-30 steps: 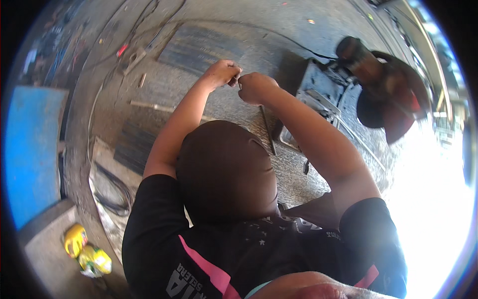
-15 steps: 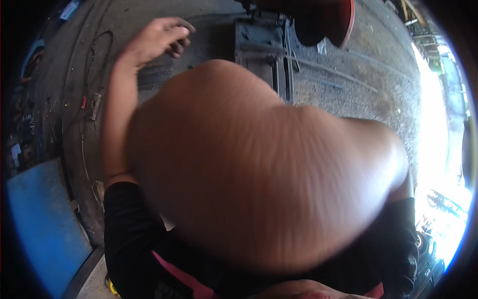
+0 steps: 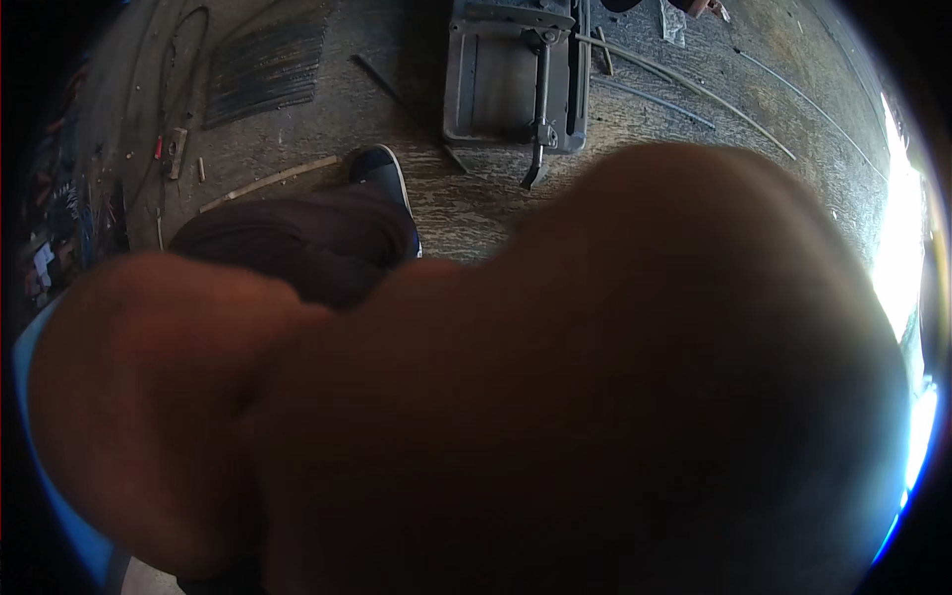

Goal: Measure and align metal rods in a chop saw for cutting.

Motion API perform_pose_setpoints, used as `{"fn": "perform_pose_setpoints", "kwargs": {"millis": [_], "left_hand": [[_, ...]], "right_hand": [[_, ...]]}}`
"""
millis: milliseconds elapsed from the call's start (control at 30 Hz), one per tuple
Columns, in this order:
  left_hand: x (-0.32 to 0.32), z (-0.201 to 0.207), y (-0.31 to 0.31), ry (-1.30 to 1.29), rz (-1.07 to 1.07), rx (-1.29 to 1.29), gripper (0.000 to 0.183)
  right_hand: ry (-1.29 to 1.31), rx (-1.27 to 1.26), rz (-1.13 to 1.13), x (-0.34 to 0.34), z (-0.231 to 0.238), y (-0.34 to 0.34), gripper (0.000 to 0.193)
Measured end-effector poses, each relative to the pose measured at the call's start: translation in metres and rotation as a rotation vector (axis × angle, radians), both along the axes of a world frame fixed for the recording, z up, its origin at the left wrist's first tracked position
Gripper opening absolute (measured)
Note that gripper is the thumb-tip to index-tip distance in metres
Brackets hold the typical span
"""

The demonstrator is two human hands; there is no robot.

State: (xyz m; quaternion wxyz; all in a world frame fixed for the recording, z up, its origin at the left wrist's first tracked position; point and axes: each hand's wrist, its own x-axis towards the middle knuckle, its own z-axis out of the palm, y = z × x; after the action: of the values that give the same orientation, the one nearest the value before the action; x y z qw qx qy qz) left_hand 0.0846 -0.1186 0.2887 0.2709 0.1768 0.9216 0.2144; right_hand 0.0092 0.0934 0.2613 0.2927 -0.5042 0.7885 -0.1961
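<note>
Blurred skin fills most of the lower picture, very close to the camera. On the right, the larger mass is my right hand [image 3: 645,397]; on the left, the smaller is my left hand [image 3: 149,387]. The two masses meet or overlap near the left middle. No finger shows clearly on either, and whatever they may hold is hidden. Beyond them, on the floor, stands a grey metal machine base [image 3: 486,94] with a screw clamp [image 3: 541,99] along its right side. Neither hand is seen touching it.
My leg in dark trousers [image 3: 288,233] and a dark shoe [image 3: 380,169] lie left of the base. Thin metal rods [image 3: 694,94] extend to its right. A dark ridged mat [image 3: 266,69], a wooden strip [image 3: 273,183] and a hammer-like tool [image 3: 177,154] are on the floor.
My left hand, earlier stretched out at the upper left, has come back close to the camera. The view has shifted, bringing my leg and shoe in; the red-rimmed round part has left it.
</note>
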Motion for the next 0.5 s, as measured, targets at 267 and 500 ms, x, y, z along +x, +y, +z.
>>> {"fn": "perform_pose_setpoints", "kwargs": {"millis": [267, 500], "left_hand": [[-0.027, -0.011, 0.014, -0.107, -0.234, 0.011, 0.015], [-0.034, -0.032, 0.014, 0.030, -0.112, 0.086, 0.010]], "right_hand": [[-0.046, 0.006, -0.091, -0.009, -0.001, -0.010, 0.016], [0.118, 0.080, -0.021, -0.020, -0.013, -0.020, 0.019]]}}
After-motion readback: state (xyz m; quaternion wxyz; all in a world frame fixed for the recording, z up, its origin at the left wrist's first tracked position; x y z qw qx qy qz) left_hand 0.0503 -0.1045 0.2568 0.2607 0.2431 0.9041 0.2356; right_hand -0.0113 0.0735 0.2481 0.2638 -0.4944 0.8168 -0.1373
